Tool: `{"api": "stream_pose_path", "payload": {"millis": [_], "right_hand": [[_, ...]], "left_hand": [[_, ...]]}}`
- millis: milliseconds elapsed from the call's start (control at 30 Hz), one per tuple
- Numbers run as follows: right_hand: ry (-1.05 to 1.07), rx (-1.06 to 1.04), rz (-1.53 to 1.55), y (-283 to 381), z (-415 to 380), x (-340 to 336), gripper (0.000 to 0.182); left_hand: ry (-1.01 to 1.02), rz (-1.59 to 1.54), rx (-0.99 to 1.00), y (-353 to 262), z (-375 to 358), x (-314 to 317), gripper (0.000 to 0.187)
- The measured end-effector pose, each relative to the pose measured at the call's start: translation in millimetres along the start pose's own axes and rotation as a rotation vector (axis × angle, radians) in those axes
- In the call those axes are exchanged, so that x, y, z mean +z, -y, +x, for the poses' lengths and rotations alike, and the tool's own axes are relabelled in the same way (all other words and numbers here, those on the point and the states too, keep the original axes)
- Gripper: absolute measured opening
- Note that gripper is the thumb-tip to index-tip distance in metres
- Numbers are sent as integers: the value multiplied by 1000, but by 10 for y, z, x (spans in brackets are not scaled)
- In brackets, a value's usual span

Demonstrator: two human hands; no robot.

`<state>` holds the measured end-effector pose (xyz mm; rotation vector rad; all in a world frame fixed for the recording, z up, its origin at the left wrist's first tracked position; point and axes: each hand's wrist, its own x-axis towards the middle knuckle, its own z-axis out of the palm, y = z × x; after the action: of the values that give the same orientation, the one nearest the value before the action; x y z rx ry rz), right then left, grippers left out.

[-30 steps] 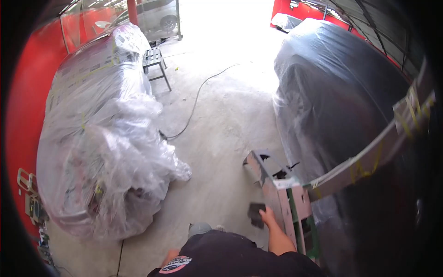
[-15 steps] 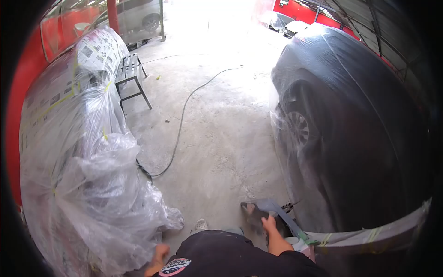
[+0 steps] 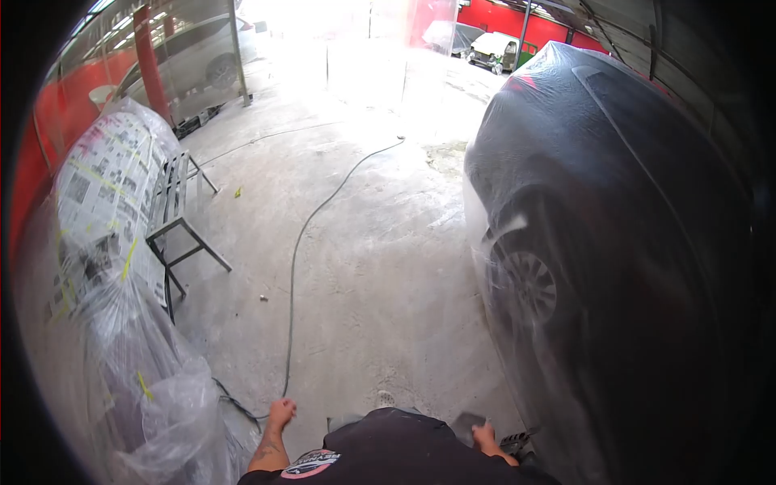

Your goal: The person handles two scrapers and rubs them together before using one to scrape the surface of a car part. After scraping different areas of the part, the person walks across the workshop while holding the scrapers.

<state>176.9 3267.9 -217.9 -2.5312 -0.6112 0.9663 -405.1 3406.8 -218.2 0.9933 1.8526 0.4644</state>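
My right hand is closed at the lower right, beside my body. In it is a flat dark grey piece, partly hidden behind the fingers; its exact kind I cannot tell. My left hand hangs at the lower left with its fingers curled in, and nothing shows in them. A thin dark hose runs along the floor and passes close by that hand in this view. To the right stands a dark car under clear plastic sheeting, its front wheel showing through.
On the left, a vehicle is masked with newspaper and plastic sheeting. A dark metal bench stands against it. Concrete floor lies ahead, toward hanging clear curtains. A stripped vehicle is at the far right.
I have moved forward, and the bench, hose and covered car sit lower in view. The bumper-like part at lower right has left the view. My left hand has swung up and forward.
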Motion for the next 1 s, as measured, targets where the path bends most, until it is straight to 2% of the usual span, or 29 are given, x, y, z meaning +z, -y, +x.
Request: {"api": "stream_pose_path", "payload": {"millis": [33,67,100,133,167,200,267,333,400,433,467,500,533,567,600,667,700,733,767,800,900,933,967,1000], "right_hand": [[86,-48,-3,393,637,184,41],[54,-239,-27,1256,729,68,36],[95,-332,-44,1872,1089,109,33],[73,-453,-83,2584,1282,82,33],[125,-555,22,3224,1492,80,33],[129,-610,5,3808,1715,116,33],[193,-724,105,4750,2041,195,34],[209,-780,236,5321,2523,451,31],[164,-738,271,5602,2809,623,30],[119,-713,291,5736,2980,667,29],[47,-623,237,5685,3084,736,29],[-32,-513,112,5598,3249,803,31],[-48,-418,50,5475,3384,820,32],[-64,-304,16,5283,3430,805,32],[-65,-198,-72,5048,3557,805,31],[-112,113,33,4766,3662,763,28],[-113,263,115,4600,3760,773,27],[-120,281,-9,4702,3758,672,37],[-96,354,-55,4836,3787,603,37],[-72,429,-107,5086,3816,513,37],[-32,608,-196,4381,5190,1335,40],[-72,492,-161,4934,5328,1202,39],[-106,373,-127,5633,5393,1008,38],[-134,255,-97,6467,5392,752,37]], "left_hand": [[144,109,-196,-89,-116,101,27],[370,291,47,414,106,224,31],[517,394,216,335,54,210,33],[513,489,900,604,174,375,33],[538,416,339,1058,332,282,33],[521,380,100,794,366,221,32],[489,356,-26,329,792,119,31],[466,356,-60,-89,1352,37,30],[475,413,61,-602,2024,-9,29],[489,499,273,-940,2398,-18,29],[461,701,710,-1094,2875,-25,29],[366,802,929,-1384,3351,-33,28],[415,451,220,-2077,3809,11,24],[128,9,-387,-3109,4119,18,20],[90,26,-231,-3915,4415,-38,26],[79,-29,41,-5261,5022,-66,38],[85,6,125,-5699,5428,-20,37],[80,13,256,-6148,5759,27,39],[79,15,384,-6574,6078,118,40],[67,50,421,-6997,6270,201,42],[66,46,433,-7650,6967,724,44],[64,9,408,-7762,7175,900,45],[89,28,294,-7700,7485,1175,48],[169,182,267,-7503,7842,1508,49]]}}
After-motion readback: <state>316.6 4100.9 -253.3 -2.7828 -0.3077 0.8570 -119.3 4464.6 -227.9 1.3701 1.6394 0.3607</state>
